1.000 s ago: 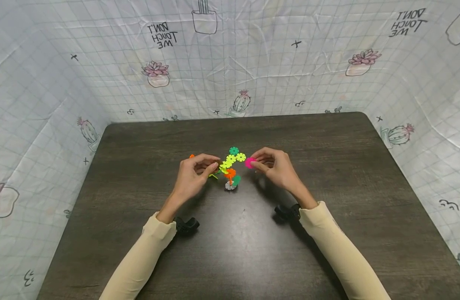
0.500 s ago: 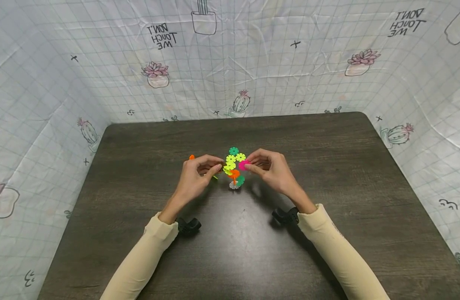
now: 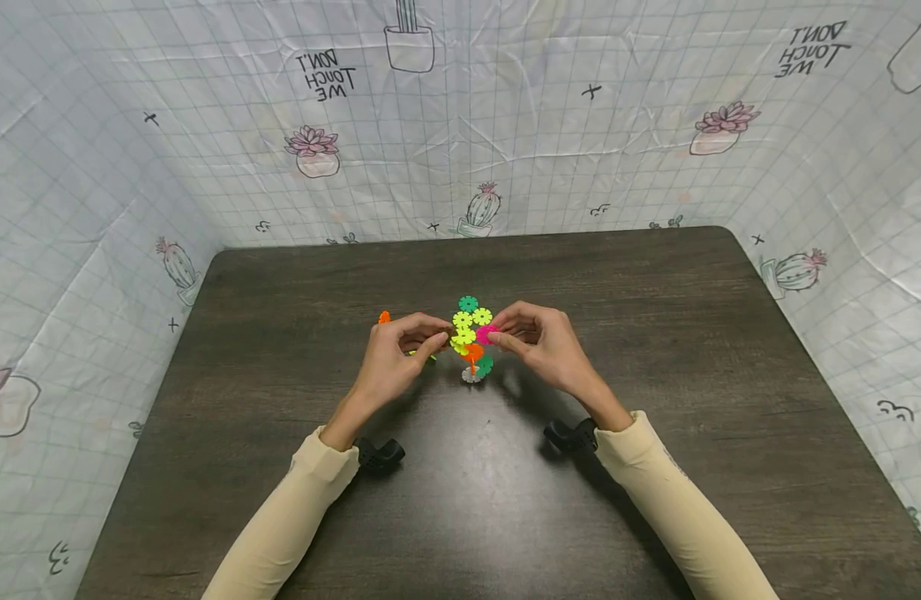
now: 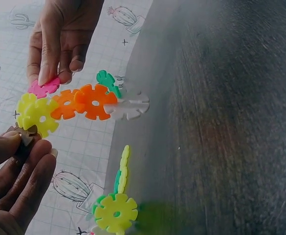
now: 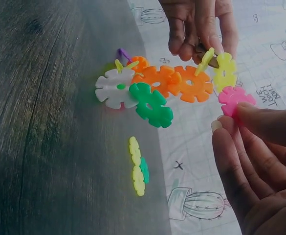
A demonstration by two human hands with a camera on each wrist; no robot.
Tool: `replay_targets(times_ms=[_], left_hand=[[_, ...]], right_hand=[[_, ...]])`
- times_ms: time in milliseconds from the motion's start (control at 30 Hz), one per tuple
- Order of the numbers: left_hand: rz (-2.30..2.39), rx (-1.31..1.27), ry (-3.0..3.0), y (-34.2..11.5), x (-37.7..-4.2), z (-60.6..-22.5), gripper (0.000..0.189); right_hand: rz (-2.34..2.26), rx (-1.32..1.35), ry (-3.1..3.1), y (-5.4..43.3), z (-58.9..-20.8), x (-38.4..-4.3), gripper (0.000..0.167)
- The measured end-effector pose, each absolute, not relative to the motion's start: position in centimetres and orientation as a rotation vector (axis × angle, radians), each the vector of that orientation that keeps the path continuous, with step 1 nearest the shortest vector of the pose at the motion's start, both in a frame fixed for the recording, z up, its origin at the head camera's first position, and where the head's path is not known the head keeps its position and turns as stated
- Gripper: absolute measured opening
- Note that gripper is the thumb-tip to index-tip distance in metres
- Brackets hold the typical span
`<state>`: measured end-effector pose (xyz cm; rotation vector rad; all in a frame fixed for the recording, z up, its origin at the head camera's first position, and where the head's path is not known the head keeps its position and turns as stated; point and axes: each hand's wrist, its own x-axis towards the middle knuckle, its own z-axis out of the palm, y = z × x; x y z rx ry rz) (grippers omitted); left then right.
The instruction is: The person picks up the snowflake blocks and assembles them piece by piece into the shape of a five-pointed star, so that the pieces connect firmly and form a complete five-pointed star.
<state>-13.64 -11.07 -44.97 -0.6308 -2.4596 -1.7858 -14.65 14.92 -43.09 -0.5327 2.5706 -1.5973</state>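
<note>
My left hand (image 3: 396,354) pinches a brown snowflake disc (image 4: 26,133) at the end of a joined chain. From it run yellow discs (image 4: 46,108), orange discs (image 4: 103,108), a white disc (image 5: 112,95) and a green disc (image 5: 157,113). Between thumb and fingers my right hand (image 3: 544,340) pinches a pink snowflake disc (image 5: 233,100). In both wrist views the pink disc's edge is right at a yellow disc's edge. The chain is held up at mid-table, its white end toward the tabletop.
Behind the chain, two yellow discs (image 3: 483,317) and a green disc (image 3: 468,303) lie together on the dark wooden table (image 3: 280,375). More pieces, one an orange disc (image 3: 385,317), are partly hidden behind my left hand. A patterned cloth (image 3: 535,150) stands around the table.
My right hand has moved left, bringing the pink disc up to the yellow end of the chain. My left hand has shifted slightly right with the chain.
</note>
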Motion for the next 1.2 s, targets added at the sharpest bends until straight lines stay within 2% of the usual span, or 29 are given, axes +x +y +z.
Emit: replay_targets(times_ms=[767, 1200], left_hand=[[-1.735, -0.68, -2.388, -10.6, -13.49, -45.03, 0.016], [-1.649, -0.68, -2.399, -10.27, -13.45, -45.3, 0.015]], right_hand=[[-1.66, -0.551, 2.598, 14.3, -43.27, -14.0, 0.013], [-1.653, -0.683, 2.659, 14.2, -43.65, -13.87, 0.009]])
